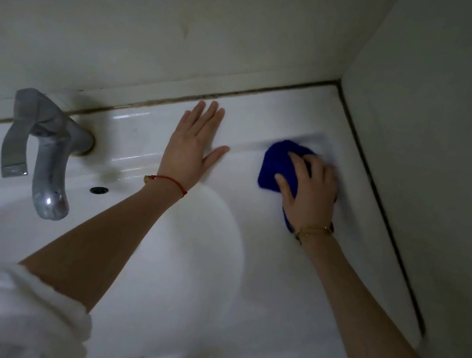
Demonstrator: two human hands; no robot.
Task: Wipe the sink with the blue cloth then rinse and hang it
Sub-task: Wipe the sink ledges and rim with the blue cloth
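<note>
The right hand [310, 187] pressed down on the bunched cloth [279, 167], fingers curled over it, on the sink [264, 244] ledge near the right wall. The left hand [194, 142] lay flat, fingers straight, on the back ledge, right of the tap [49, 151].

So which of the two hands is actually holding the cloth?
The right hand, nearest the side wall, grips the bunched blue cloth. The left hand lies flat and empty on the white sink ledge.
</note>
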